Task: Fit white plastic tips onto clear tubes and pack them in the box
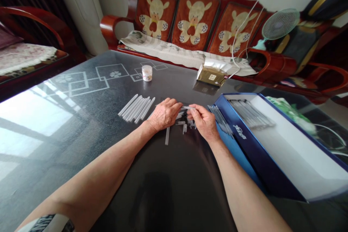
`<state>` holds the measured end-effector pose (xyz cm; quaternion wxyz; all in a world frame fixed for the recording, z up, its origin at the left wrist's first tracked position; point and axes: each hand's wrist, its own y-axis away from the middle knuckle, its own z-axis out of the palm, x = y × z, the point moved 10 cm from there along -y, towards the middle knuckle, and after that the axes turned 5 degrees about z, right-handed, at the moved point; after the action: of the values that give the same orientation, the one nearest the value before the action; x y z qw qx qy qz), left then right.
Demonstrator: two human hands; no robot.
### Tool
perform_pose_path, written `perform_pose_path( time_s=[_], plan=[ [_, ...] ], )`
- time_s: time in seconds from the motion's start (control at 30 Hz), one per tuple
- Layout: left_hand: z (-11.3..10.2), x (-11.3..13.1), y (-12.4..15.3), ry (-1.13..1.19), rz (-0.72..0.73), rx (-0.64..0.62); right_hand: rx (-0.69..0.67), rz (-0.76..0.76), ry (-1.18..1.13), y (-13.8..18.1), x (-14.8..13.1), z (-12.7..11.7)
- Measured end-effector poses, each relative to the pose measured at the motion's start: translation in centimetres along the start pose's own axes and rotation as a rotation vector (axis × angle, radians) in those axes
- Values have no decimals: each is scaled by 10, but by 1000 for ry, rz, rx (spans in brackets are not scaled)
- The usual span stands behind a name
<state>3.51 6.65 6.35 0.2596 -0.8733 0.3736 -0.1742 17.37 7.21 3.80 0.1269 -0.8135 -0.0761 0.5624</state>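
Note:
My left hand [164, 114] and my right hand [203, 120] meet over the middle of a dark glass table [81, 127]. Both pinch the same thin clear plastic tube [186, 107], one at each end. Under the hands lies a small heap of short tube pieces [185, 123], and one longer tube [167, 136] lies just in front of them. A neat row of several white tubes [136, 108] lies to the left of my left hand.
A blue box lid [261, 152] with a white inside sits at the right, holding a bundle of clear tubes [251, 114]. A small white jar [147, 73] and a gold packet [211, 75] stand further back. A wooden sofa and a fan lie beyond.

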Motion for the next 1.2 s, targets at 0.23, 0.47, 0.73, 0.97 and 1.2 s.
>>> perform_pose_path(
  time_s=[0.23,0.47,0.73,0.97,1.2],
  plan=[
    [4,8,-1,-13,21,-5,41,-32,98,3,-8,-4],
    [2,12,-1,-55,42,8,55,144,-72,3,1,1],
    [0,12,-2,-97,97,-3,-49,235,-86,-1,10,9],
    [-7,15,2,-54,148,85,-41,-231,441,8,-54,7],
    [-15,20,3,-12,180,165,-164,-246,745,7,-73,3]
  ],
)
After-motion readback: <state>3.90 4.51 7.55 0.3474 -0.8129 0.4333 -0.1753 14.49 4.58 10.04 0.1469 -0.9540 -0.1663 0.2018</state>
